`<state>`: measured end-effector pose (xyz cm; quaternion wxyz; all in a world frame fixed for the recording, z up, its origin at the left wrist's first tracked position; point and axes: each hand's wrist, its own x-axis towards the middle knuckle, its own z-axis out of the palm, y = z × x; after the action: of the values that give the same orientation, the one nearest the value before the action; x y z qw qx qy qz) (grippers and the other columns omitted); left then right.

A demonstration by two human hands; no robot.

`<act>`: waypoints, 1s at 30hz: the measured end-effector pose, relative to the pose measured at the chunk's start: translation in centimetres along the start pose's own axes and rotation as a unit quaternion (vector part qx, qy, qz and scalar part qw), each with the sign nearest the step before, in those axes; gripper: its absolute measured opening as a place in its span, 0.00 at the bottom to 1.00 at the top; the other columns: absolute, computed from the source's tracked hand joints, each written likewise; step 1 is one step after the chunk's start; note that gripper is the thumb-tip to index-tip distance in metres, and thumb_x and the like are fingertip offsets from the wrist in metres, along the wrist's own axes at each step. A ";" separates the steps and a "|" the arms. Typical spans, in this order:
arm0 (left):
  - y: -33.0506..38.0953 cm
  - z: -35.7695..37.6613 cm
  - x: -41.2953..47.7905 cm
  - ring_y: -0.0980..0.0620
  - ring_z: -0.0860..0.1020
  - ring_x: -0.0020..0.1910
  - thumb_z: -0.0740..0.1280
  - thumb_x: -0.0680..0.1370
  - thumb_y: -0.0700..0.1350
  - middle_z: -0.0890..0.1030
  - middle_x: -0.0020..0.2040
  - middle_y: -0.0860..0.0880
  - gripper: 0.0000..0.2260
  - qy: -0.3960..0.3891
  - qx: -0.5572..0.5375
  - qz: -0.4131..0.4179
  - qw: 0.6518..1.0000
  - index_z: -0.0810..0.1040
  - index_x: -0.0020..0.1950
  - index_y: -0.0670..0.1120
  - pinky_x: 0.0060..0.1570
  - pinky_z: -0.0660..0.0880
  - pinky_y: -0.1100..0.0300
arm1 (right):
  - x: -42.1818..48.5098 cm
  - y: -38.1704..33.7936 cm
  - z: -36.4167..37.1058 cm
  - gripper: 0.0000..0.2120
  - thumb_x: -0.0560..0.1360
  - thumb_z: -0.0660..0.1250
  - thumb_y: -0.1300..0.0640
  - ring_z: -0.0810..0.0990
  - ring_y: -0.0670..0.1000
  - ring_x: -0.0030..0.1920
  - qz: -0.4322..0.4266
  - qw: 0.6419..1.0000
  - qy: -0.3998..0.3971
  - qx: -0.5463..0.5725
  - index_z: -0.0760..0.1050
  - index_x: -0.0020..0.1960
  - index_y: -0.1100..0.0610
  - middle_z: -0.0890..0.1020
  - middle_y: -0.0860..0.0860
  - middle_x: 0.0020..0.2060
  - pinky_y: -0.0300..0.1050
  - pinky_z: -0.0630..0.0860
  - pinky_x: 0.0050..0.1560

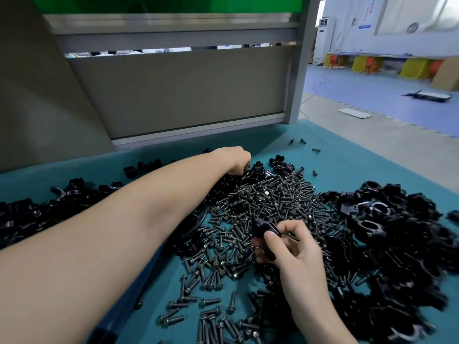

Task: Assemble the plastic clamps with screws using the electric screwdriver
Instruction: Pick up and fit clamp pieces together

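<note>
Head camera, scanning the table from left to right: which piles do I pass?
In order: left pile of clamp parts → pile of screws → right pile of clamp parts.

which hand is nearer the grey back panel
Left. The left hand is just before the grey back panel; the right hand is well short, over the screws, gripping a clamp.

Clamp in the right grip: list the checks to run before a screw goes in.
1. Right grip holds clamp: ok.
2. Screws within reach: ok, the heap lies between both hands.
3. Left grip holds something: cannot tell, fingertips hidden among black parts.
4. Screw seated in clamp: cannot tell, fingers cover much of it.
5. Screwdriver at hand: not ok, none in view.
</note>
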<state>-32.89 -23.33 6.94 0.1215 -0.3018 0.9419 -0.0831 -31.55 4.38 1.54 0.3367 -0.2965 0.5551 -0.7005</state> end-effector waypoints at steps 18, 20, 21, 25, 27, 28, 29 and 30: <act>2.8 0.6 -27.4 0.43 0.85 0.44 0.69 0.75 0.39 0.80 0.31 0.47 0.12 0.197 -0.795 -0.009 0.574 0.67 0.38 0.43 0.39 0.80 0.65 | -2.5 -2.1 1.7 0.10 0.69 0.66 0.62 0.82 0.53 0.35 0.114 0.948 -0.174 0.240 0.71 0.49 0.63 0.80 0.55 0.37 0.42 0.79 0.36; 3.7 3.0 -32.1 0.43 0.85 0.44 0.70 0.70 0.40 0.79 0.31 0.46 0.11 0.180 -0.862 -0.045 0.472 0.68 0.35 0.43 0.37 0.79 0.67 | -4.0 -2.5 3.0 0.10 0.68 0.68 0.66 0.82 0.53 0.34 0.102 0.947 -0.216 0.216 0.70 0.47 0.63 0.80 0.56 0.38 0.42 0.79 0.35; 4.0 4.3 -34.0 0.44 0.85 0.42 0.70 0.68 0.39 0.78 0.32 0.45 0.10 0.185 -0.878 -0.062 0.437 0.68 0.33 0.43 0.36 0.79 0.67 | -4.9 -2.6 3.8 0.10 0.68 0.69 0.68 0.82 0.53 0.35 0.093 0.946 -0.235 0.202 0.70 0.46 0.62 0.81 0.57 0.40 0.43 0.80 0.35; 4.2 8.5 -39.7 0.47 0.85 0.40 0.70 0.66 0.37 0.80 0.33 0.43 0.11 0.269 -0.872 -0.086 0.399 0.71 0.28 0.47 0.38 0.80 0.65 | -8.9 -1.7 8.4 0.11 0.71 0.66 0.74 0.83 0.53 0.47 0.009 0.955 -0.287 0.075 0.70 0.43 0.60 0.84 0.53 0.49 0.43 0.80 0.43; 3.6 9.9 -41.5 0.52 0.84 0.38 0.75 0.66 0.35 0.78 0.31 0.48 0.18 0.319 -0.841 -0.098 0.426 0.71 0.26 0.51 0.39 0.79 0.65 | -10.7 -1.1 10.8 0.13 0.73 0.66 0.75 0.82 0.51 0.55 -0.053 0.956 -0.289 -0.017 0.69 0.42 0.58 0.84 0.48 0.52 0.46 0.80 0.52; 3.2 10.4 -42.2 0.55 0.83 0.37 0.77 0.66 0.36 0.78 0.31 0.50 0.19 0.334 -0.822 -0.104 0.449 0.71 0.26 0.52 0.39 0.78 0.65 | -11.4 -0.9 11.9 0.13 0.73 0.66 0.74 0.82 0.50 0.56 -0.065 0.954 -0.292 -0.033 0.69 0.42 0.58 0.84 0.47 0.52 0.47 0.79 0.55; 2.8 10.7 -42.9 0.56 0.81 0.36 0.76 0.64 0.41 0.80 0.33 0.52 0.17 0.342 -0.803 -0.104 0.476 0.70 0.26 0.53 0.40 0.76 0.66 | -11.9 -0.7 12.8 0.13 0.73 0.66 0.74 0.82 0.49 0.55 -0.066 0.952 -0.296 -0.034 0.69 0.42 0.58 0.83 0.48 0.51 0.48 0.79 0.56; 2.4 11.1 -43.4 0.58 0.80 0.37 0.75 0.63 0.45 0.83 0.38 0.53 0.15 0.347 -0.788 -0.101 0.499 0.70 0.26 0.53 0.41 0.75 0.67 | -12.4 -0.5 13.6 0.13 0.73 0.67 0.74 0.82 0.48 0.54 -0.062 0.952 -0.299 -0.031 0.69 0.42 0.57 0.83 0.49 0.50 0.48 0.79 0.55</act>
<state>3.06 3.26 3.55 -0.5128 -0.3128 0.5468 0.5833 -13.50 6.56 4.37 0.4344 -0.5363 0.4307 -0.5815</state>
